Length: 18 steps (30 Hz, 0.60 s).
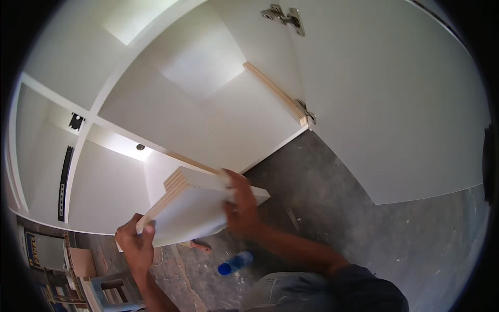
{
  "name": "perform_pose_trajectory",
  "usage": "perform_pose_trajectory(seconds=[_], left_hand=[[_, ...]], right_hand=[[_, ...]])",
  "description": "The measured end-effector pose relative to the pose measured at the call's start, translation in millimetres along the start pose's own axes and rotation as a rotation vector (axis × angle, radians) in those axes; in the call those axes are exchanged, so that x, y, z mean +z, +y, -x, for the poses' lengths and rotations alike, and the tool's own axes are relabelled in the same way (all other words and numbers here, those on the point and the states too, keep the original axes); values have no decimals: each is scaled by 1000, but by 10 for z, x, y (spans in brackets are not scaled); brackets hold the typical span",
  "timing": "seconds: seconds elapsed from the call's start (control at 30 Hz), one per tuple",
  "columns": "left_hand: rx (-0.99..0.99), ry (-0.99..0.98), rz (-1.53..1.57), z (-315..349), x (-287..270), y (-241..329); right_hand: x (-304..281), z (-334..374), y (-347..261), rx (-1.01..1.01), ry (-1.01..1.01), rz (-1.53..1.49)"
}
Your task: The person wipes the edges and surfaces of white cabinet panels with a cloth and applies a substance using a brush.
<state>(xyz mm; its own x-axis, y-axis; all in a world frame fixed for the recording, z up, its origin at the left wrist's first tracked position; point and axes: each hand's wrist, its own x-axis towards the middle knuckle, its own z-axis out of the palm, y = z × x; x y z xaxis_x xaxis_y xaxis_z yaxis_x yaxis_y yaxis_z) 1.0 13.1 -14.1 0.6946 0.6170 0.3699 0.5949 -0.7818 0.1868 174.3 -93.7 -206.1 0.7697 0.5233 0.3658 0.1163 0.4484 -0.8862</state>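
- Dk sleeve (371,288) nearest, cut off btm.
- White bds (192,208) in front of cab. (161,104); long axis approx. lower L–upper R, raw edge facing upper L.
- R hand (243,208) blurred, R end; grip can't tell.
- L hand (138,243) pinching L end, fingers part hidden.

At eight o'clock, smooth white faces and bare wood edges are being shown by the boards (192,213). Shiny metal is being displayed at twelve by a hinge (283,20), smooth matt white at two by the door (390,104), blue plastic at six by a bottle (236,263), and matt, concrete-like grey at four by the floor (384,239).
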Motion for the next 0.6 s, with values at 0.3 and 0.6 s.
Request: perform_pose_trajectory(seconds=[0.3,0.6], left_hand=[[-121,-95,4,-119,78,-23],[-79,-154,69,-251,131,-102]], right_hand=[[-273,385,927,-29,174,245],[284,-518,-468,-477,167,162]])
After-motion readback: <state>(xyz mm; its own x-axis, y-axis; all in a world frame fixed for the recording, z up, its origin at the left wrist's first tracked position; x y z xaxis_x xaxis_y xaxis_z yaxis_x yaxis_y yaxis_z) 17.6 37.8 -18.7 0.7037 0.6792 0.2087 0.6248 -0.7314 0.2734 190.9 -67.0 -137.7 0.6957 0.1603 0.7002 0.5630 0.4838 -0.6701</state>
